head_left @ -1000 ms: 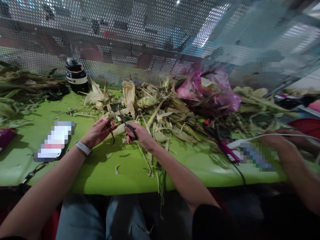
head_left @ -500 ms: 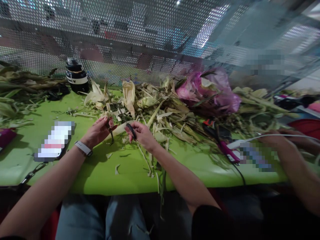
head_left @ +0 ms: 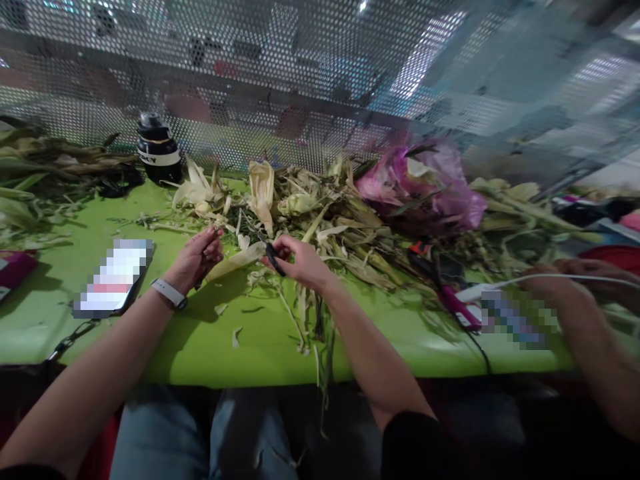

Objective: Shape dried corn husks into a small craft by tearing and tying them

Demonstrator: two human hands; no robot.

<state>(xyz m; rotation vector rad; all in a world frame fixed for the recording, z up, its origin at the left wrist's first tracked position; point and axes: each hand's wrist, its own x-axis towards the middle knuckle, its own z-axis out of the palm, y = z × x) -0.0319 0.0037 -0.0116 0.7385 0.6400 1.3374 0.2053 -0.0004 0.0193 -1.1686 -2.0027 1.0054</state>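
Note:
My right hand [head_left: 299,260] grips scissors [head_left: 273,257] by their black handles, blades pointing up and left over the husk scraps. My left hand [head_left: 200,255], a white-banded watch [head_left: 169,293] on its wrist, has its fingers curled in beside the scissors. What those fingers hold, if anything, is too small to make out. Between the hands a pale strip of corn husk [head_left: 235,262] lies on the green tabletop [head_left: 185,360]. Just beyond them are peeled-back pale husks [head_left: 261,187] and a heap of dry corn husks [head_left: 345,223].
A dark bottle [head_left: 159,152] stands at the back left, and a phone [head_left: 117,277] lies left of my arm. A pink plastic bag [head_left: 425,183] sits behind the heap, before a perforated metal screen [head_left: 310,80]. Another person's arm [head_left: 590,327] reaches in at right, near a white cable [head_left: 550,277].
My left fingers have curled in, and the pale piece that showed at their tips is no longer visible there. My right hand has shifted slightly right, turning the scissors so the blades show.

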